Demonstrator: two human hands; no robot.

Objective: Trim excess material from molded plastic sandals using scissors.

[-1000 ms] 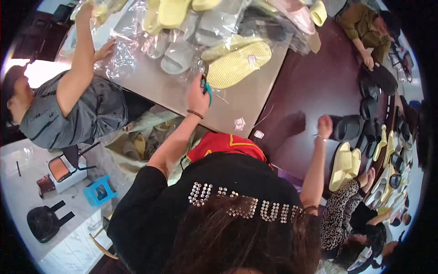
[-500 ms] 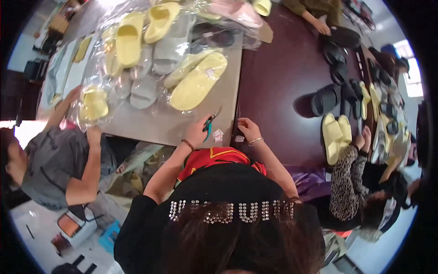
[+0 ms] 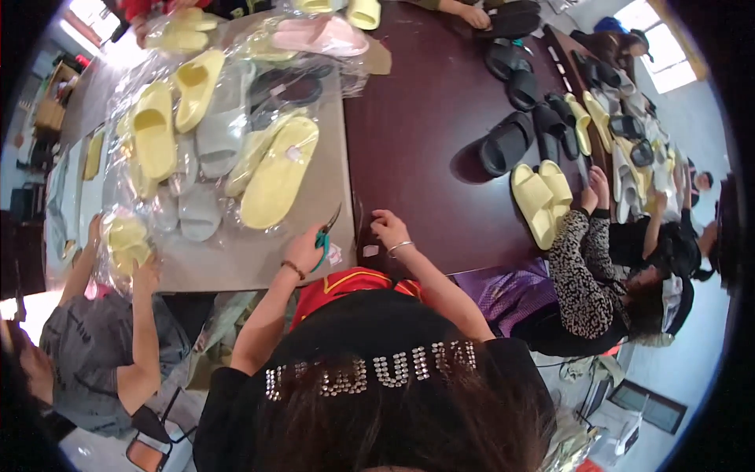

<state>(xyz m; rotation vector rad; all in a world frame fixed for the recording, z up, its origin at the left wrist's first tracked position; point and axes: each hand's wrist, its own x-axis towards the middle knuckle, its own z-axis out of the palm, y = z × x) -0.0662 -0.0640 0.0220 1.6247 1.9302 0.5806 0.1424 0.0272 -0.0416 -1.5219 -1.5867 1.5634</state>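
My left hand (image 3: 303, 250) is closed around the teal handles of a pair of scissors (image 3: 324, 238), whose dark blades point up and away from me. A small white label (image 3: 335, 254) lies beside the scissors on the beige tabletop. My right hand (image 3: 390, 230) is just over the near edge of the dark red table, fingers bent and thumb side drawn in; anything in its fingertips is too small to make out. Another small white label (image 3: 370, 251) lies near that hand. Beyond my left hand rests a yellow slipper (image 3: 277, 177) in clear plastic.
Bagged yellow, grey and pink slippers (image 3: 321, 36) cover the beige side. Along the right stand black slippers (image 3: 507, 143) and a yellow pair (image 3: 541, 197). A co-worker in grey (image 3: 110, 346) handles a bagged yellow pair at left; another in a patterned sleeve (image 3: 578, 275) sits at right.
My view has swung so that the tables sit further left. Both my hands keep nearly the same pose, the scissors still in the left. The left co-worker's hand has moved onto the bagged pair.
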